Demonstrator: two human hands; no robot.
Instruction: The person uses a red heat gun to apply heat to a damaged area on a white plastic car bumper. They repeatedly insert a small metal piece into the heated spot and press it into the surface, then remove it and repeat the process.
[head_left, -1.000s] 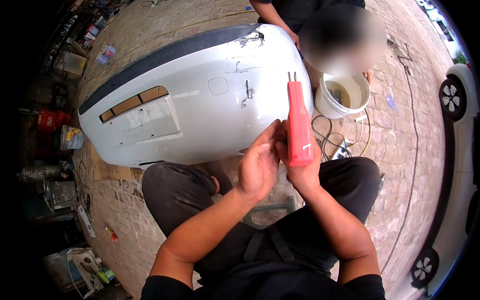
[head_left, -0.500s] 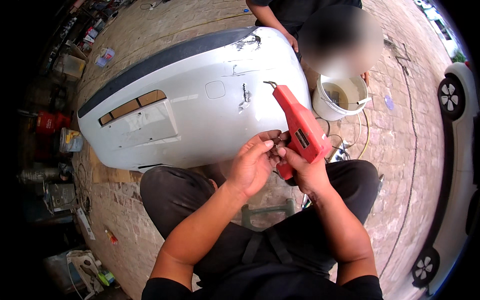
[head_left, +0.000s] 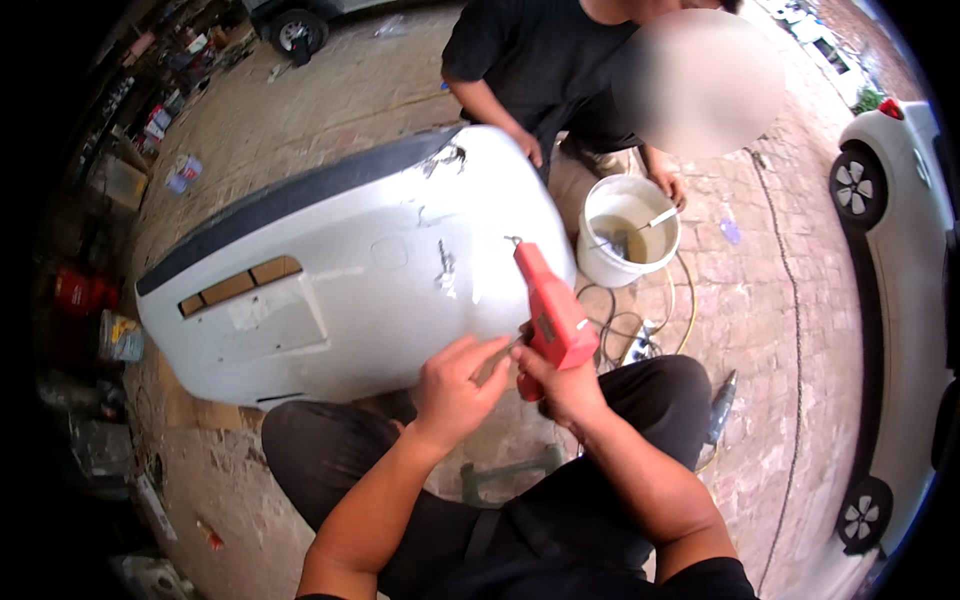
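Note:
My right hand is wrapped round the handle of a red hot stapler, a pistol-shaped tool. Two thin metal prongs at its tip point away from me over a silvery-white car bumper. My left hand is beside the right one, thumb and fingers pinched near the right thumb; whatever small thing is between them is too blurred to make out. Dark jagged cracks and scuffs mark the bumper's right part, beyond the stapler's tip.
Across from me a person in a black shirt crouches, one hand by a white bucket holding liquid. Cables and a power strip lie near my right knee, with a dark power tool beside it. A white car stands at right.
The view has tilted up, showing more of the person opposite and a vehicle behind. My hands stay close together, and the stapler remains in the right one. The other person's head is higher.

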